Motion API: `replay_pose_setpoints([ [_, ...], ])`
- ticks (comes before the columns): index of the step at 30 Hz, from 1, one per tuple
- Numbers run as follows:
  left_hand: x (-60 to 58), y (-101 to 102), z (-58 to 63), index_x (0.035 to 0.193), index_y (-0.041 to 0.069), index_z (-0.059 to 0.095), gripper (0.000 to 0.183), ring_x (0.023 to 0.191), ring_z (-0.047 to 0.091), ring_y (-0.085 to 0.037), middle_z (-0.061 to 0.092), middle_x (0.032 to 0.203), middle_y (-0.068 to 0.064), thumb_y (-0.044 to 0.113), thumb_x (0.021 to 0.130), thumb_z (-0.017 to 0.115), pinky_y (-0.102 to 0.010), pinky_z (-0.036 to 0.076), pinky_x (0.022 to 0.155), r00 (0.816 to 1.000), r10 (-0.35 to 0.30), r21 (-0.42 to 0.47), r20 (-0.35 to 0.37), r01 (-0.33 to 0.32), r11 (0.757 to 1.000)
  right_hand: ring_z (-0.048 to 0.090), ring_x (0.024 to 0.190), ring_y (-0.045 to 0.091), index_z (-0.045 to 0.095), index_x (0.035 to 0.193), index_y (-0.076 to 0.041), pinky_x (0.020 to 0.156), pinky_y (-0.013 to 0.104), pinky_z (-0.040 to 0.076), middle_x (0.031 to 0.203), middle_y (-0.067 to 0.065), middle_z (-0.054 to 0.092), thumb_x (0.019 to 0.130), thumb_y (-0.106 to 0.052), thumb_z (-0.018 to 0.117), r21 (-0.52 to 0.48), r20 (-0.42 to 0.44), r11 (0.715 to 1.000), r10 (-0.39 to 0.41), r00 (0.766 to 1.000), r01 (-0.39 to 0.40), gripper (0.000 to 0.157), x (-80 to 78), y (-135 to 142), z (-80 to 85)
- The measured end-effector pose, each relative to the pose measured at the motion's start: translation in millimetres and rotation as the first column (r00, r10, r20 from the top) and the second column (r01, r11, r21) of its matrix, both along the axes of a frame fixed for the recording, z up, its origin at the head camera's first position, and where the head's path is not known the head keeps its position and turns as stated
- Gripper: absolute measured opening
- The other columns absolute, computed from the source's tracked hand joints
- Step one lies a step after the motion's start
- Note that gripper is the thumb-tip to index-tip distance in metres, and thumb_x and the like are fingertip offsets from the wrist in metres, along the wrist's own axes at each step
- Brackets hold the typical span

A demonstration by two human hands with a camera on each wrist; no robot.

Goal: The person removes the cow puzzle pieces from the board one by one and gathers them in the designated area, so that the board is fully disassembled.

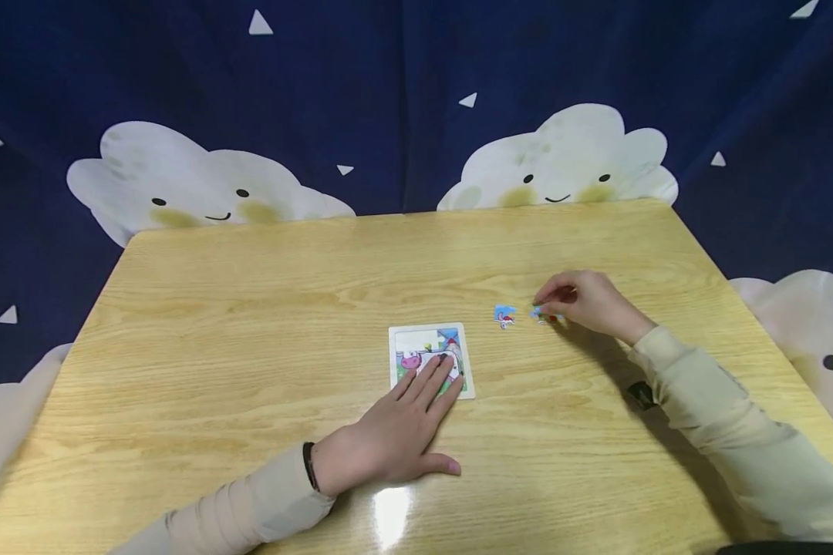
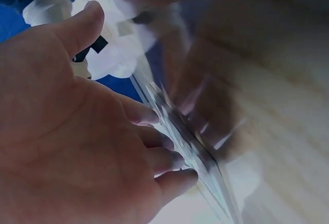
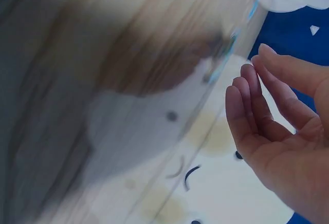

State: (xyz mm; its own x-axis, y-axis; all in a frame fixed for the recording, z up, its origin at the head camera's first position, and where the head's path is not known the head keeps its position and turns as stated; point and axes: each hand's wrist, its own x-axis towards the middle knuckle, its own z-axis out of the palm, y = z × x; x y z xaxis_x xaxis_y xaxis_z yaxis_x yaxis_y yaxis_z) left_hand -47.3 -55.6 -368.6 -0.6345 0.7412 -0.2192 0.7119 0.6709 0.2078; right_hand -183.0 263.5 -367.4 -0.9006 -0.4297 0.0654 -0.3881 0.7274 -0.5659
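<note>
A square picture puzzle in a white frame [image 1: 467, 389] lies on the table, showing a cow and a windmill. Its upper-left part is plain white. My left hand [image 1: 396, 441] rests on the puzzle with outstretched fingers, hiding much of the lower picture. In the left wrist view, the fingertips [image 2: 177, 183] touch the puzzle board [image 2: 193, 149]. Right of it lies a small blue puzzle piece [image 1: 504, 316] with red and white. Over another blue-green puzzle piece [image 1: 547, 317] is my right hand [image 1: 590, 302], thumb and forefinger close together. The right wrist view shows these fingertips apart from the piece [image 3: 222, 59].
The light wooden table [image 1: 236, 324] has a glossy surface with reflections. Behind its far edge hangs a dark blue cloth [image 1: 403, 85] with smiling clouds and white triangles. Both forearms wear beige sleeves, and a black band [image 1: 310, 465] circles the left wrist.
</note>
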Motion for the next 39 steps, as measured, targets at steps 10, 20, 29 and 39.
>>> replay_pose_setpoints([
  [10,5.6,-1,-1.6,0.157,0.002,0.013,0.098,0.149,0.003,-0.034,0.002,0.162,-0.021,0.065,0.091,0.05,-0.045,0.016,0.117,1.0,0.004,-0.01,-0.001,-0.004,1.0,0.065,0.074,0.013,0.074,0.095,-0.003,0.067,0.029,0.053,0.085,0.0,0.072,0.088,-0.001,0.071,-0.105,0.018,0.988,0.118,0.993,-0.116,0.008,10.9,-56,6.7],
  [20,5.7,2,-3.7,0.157,0.004,0.011,0.1,0.149,0.002,-0.032,0.001,0.163,-0.019,0.069,0.09,0.045,-0.044,0.015,0.117,0.999,-0.004,-0.075,-0.034,0.002,0.997,0.062,0.074,0.01,0.075,0.093,-0.004,0.069,0.028,0.051,0.089,0.002,0.073,0.09,-0.002,0.07,-0.11,0.069,0.969,0.231,0.97,-0.223,0.007,10.0,-109,-4.7],
  [29,6.5,1,-3.0,0.157,0.003,0.013,0.101,0.149,0.003,-0.033,0.003,0.162,-0.02,0.07,0.089,0.046,-0.044,0.016,0.117,0.998,-0.008,-0.098,-0.064,0.001,0.995,0.062,0.074,0.01,0.075,0.09,-0.004,0.069,0.029,0.051,0.086,0.001,0.072,0.09,0.0,0.068,-0.071,0.061,0.968,0.247,0.967,-0.243,0.008,7.7,-122,-0.4],
  [39,9.3,5,-4.1,0.157,0.005,0.012,0.101,0.149,0.003,-0.032,0.002,0.163,-0.019,0.072,0.089,0.043,-0.044,0.017,0.117,0.996,-0.021,-0.139,-0.085,0.009,0.99,0.061,0.072,0.011,0.073,0.09,-0.001,0.069,0.029,0.05,0.081,0.003,0.07,0.091,0.0,0.065,-0.077,0.107,0.97,0.239,0.965,-0.232,0.008,4.4,-124,3.4],
])
